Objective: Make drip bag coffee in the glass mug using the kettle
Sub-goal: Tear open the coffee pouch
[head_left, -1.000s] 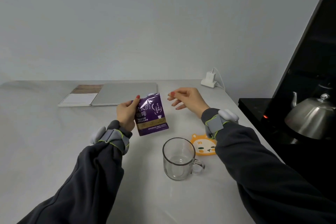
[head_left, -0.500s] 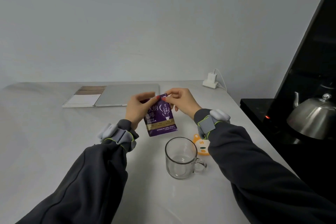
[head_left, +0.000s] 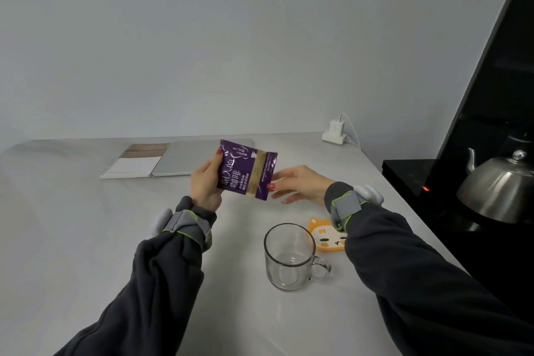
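Since half a second ago you've turned the coffee sachet (head_left: 247, 173) onto its side and lifted it higher. Your right hand (head_left: 300, 185) has left its top edge and dropped to the lower right corner.

Far left at the back of the table (head_left: 72, 225) lies a notebook (head_left: 130, 163), with a closed silver laptop (head_left: 185, 159) touching its right side.

Your left hand (head_left: 205, 182) grasps the sachet by its left edge, thumb on the front and fingers behind. The purple sachet is held up off the table, its print running sideways and its gold band toward the right.

Your right hand reaches in from the right, and its thumb tip meets the sachet's lower right corner. The other fingers are stretched out loosely below. You can't tell whether it pinches the corner or only touches it.

Nearer you, the glass mug (head_left: 289, 257) stands upright on the table, handle pointing right. An orange cat coaster (head_left: 323, 235) sits just behind it to the right, partly hidden by your right sleeve.

A white charger (head_left: 335, 131) sits at the back edge by the wall.

Far right, well apart from the mug, the steel kettle (head_left: 500, 193) sits on a black hob (head_left: 410, 179) showing a red light.
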Tool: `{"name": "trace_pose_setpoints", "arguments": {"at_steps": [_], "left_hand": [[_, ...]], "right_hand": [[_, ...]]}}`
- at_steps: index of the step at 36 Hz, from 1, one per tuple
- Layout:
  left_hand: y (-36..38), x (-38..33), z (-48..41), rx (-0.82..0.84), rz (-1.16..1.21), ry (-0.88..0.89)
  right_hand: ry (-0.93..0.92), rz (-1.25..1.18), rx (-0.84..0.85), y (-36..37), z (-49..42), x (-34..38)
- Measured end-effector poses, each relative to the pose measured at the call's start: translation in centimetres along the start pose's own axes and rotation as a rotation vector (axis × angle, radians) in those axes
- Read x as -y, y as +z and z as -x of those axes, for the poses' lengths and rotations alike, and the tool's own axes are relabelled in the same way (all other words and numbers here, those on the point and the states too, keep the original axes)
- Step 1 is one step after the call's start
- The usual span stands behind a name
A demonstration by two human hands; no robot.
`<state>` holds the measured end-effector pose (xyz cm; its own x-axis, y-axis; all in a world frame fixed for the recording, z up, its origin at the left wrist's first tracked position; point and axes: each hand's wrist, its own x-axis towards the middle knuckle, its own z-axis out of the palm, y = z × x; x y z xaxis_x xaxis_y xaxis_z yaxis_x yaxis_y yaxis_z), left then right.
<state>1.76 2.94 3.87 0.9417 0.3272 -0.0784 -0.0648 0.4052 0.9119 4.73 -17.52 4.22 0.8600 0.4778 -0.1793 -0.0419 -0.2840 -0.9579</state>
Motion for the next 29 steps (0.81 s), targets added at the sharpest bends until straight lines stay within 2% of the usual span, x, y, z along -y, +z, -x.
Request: {"name": "trace_pose_setpoints", "arguments": {"at_steps": [3,9,17,21,24,29], "left_hand": [[-0.4,0.1,-0.4,0.025,0.111,-0.038],[-0.8,0.6,-0.7,-0.04,0.143,-0.087],[-2.1,2.5,-0.8,-0.047,-0.071,-0.091],[-1.9,2.8,-0.7,-0.127,-0.27,0.058],[-1.3,2.3,-0.2,-0.016,-0.343,0.177],[-0.1,1.5,0.6,0.183,-0.388,0.146]], "right_hand": [[-0.043,-0.118,0.022,0.3,0.1,-0.3],[-0.114,-0.192,-0.033,0.8,0.1,0.8],[-0.203,-0.131,-0.123,0.6,-0.2,0.9],[-0.232,-0.067,-0.143,0.6,-0.5,0.9],[-0.234,-0.018,-0.153,0.7,-0.7,1.2],[-0.272,0.112,-0.141,0.8,-0.4,1.5]]}}
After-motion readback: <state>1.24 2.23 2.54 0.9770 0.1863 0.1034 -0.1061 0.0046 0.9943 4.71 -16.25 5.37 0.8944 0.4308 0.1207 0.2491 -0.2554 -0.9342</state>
